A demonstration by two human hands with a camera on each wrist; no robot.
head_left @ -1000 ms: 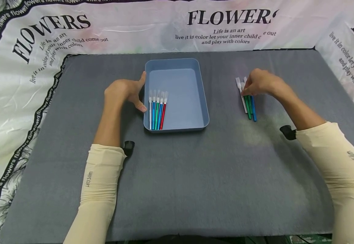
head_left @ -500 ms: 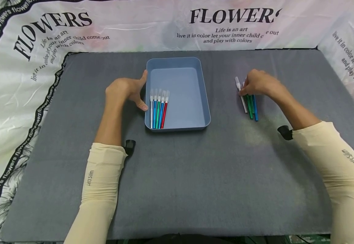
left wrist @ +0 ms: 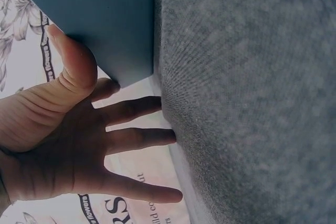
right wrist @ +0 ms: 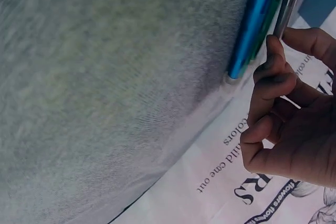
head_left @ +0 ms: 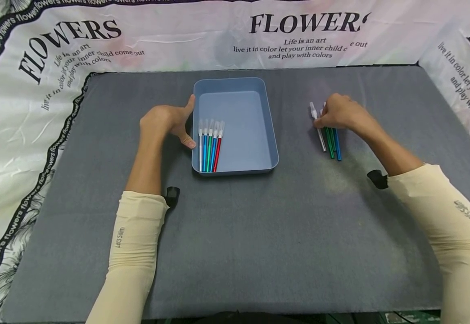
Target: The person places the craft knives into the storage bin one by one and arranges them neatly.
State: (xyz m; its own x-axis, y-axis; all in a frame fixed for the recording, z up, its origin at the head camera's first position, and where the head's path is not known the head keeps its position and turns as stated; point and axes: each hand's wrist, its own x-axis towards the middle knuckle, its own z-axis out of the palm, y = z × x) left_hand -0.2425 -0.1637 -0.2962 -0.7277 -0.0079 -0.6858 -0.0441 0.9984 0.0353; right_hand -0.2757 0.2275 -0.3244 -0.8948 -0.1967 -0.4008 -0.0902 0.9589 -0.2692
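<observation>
My left hand [head_left: 166, 123] rests against the left side of a blue-grey tray [head_left: 251, 169]. In the left wrist view its fingers are spread and straight, with the thumb by the tray wall [left wrist: 110, 19]. Inside the tray, several capped markers [head_left: 209, 148] lie side by side along the left wall. To the right, my right hand [head_left: 344, 111] pinches a silver marker [right wrist: 287, 9] between thumb and index finger. Green markers [head_left: 330, 144] and a blue marker [right wrist: 254, 24] lie beside it under the hand, which hides some of their caps.
A grey cloth [head_left: 259, 243] covers the table. Printed white sheeting [head_left: 186, 36] borders it at the back and the left side. Black wrist straps [head_left: 172, 196] show at both sleeve ends.
My right hand has shifted slightly left, and the silver marker has moved a little left, away from the green ones. The left hand and the tray have stayed put.
</observation>
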